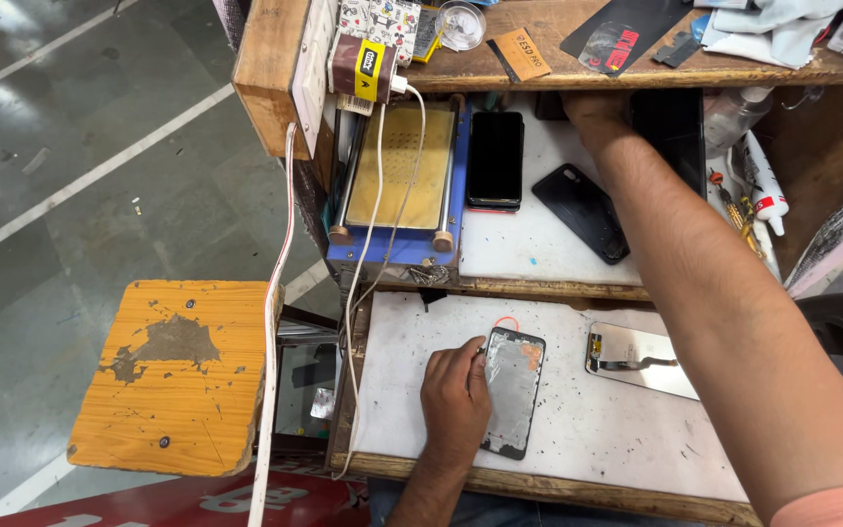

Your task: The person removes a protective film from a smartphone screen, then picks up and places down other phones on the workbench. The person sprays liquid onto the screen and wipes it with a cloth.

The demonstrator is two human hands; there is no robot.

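Phone frame | light, stiff, fragile; best held by edges | pinned flat on tabletop by left hand, fingers closed on its side | right hand under shelf, fingers' state cannot be told

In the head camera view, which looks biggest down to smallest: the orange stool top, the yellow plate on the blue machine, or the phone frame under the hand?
1. Orange stool top
2. Yellow plate
3. Phone frame

The stool sits lower, so its true size is unsure.

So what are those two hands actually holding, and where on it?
The left hand steadies the opened phone frame by its left edge, flat on the white work board. The right hand reaches under the shelf; its grip is hidden.
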